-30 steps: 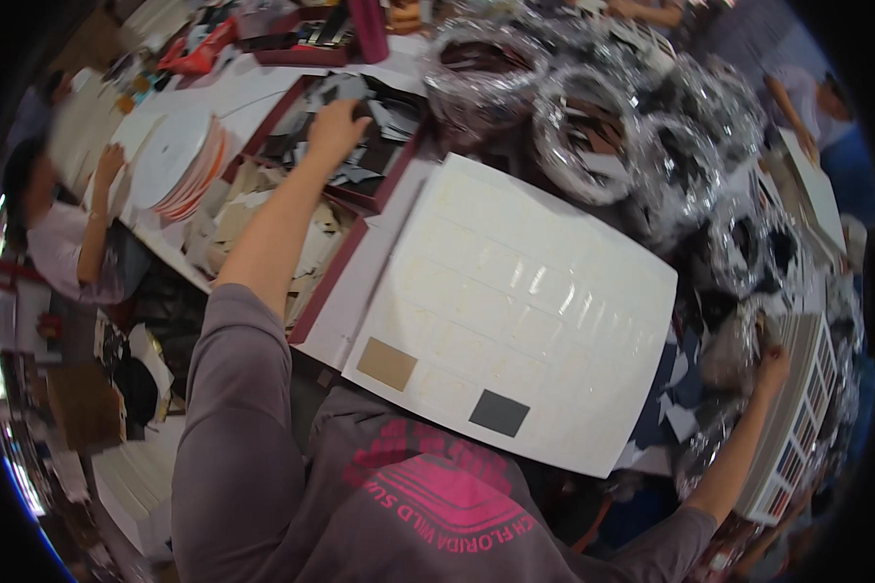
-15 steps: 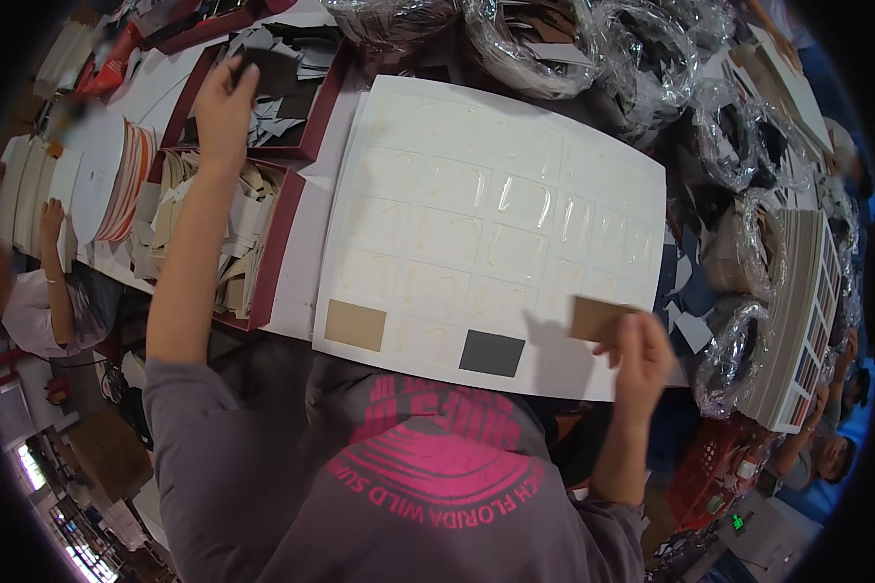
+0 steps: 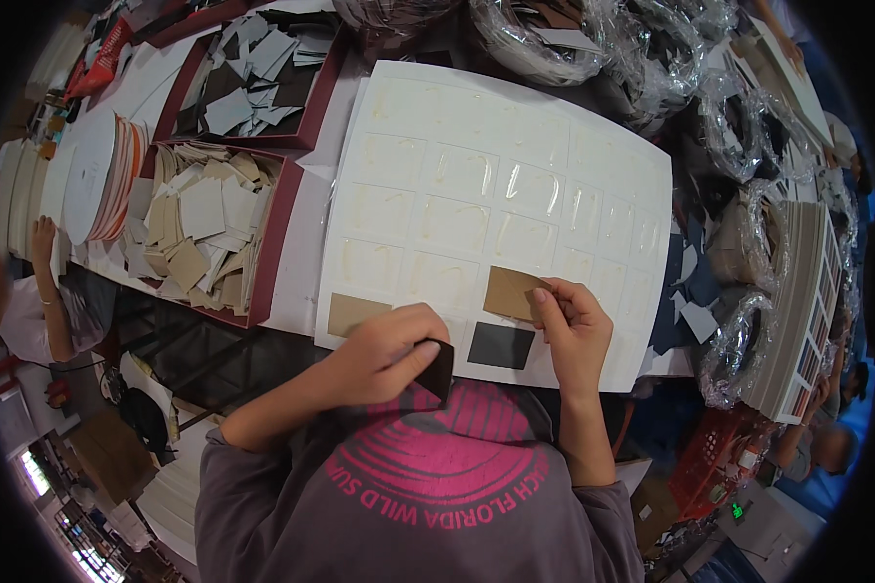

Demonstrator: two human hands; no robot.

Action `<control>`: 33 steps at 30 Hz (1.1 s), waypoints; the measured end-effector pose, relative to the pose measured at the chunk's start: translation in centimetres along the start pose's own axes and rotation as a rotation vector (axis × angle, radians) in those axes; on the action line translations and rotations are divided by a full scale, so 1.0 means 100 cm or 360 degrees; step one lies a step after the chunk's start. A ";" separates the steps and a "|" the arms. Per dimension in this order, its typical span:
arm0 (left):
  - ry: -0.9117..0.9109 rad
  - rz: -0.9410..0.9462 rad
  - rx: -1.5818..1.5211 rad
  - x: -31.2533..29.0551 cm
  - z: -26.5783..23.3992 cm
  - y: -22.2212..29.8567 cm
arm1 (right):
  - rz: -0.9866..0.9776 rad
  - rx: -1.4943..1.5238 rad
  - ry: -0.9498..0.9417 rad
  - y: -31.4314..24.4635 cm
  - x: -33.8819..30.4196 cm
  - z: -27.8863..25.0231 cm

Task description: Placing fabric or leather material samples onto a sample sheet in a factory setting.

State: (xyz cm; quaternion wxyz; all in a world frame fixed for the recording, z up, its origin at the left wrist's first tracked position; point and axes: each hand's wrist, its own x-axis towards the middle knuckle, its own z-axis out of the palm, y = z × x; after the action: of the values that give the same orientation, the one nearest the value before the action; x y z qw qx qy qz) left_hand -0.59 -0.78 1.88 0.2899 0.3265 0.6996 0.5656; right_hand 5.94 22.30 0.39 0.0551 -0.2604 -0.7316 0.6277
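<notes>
A large white board (image 3: pixel 447 126) lies before me, printed with rectangles that carry glossy streaks. On its near rows sit a beige swatch (image 3: pixel 358 316) and a dark grey swatch (image 3: pixel 501 346). My left hand (image 3: pixel 394 355) pinches a nearly black swatch (image 3: pixel 438 372) at the board's near edge, partly over the beige one. With thumb and fingers, my right hand (image 3: pixel 574 316) grips a brown swatch (image 3: pixel 513 293), held over the board just beyond the grey swatch; I cannot tell whether it touches the surface.
To the left stand a red box of beige swatches (image 3: pixel 274 233) and another red box of dark and grey pieces (image 3: pixel 313 112). A ribbon spool (image 3: pixel 89 180) is beyond them. Plastic-wrapped bundles (image 3: pixel 637 63) and stacked boards (image 3: pixel 783 316) line the back and right. Another person's arm (image 3: pixel 51 282) reaches in at far left.
My left hand has come from the box of dark pieces to the board's near edge, carrying a dark swatch. My right hand has moved left with the brown swatch.
</notes>
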 end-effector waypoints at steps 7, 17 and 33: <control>-0.0039 0.0260 0.0645 0.017 0.016 0.004 | -0.0007 -0.0056 0.0001 0.006 0.000 0.002; -0.0005 0.0352 0.0877 0.023 0.022 0.003 | 0.0038 0.0035 0.0020 -0.004 -0.004 -0.005; 0.0016 0.0377 0.1123 0.028 0.029 -0.005 | -0.0095 -0.0260 0.0087 0.013 -0.001 0.007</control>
State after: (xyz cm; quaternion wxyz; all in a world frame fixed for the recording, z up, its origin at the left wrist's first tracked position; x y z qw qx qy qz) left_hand -0.11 3.10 0.69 0.0884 0.4823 0.8103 0.3209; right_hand 6.13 21.76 -0.98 0.0722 -0.2591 -0.7860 0.5566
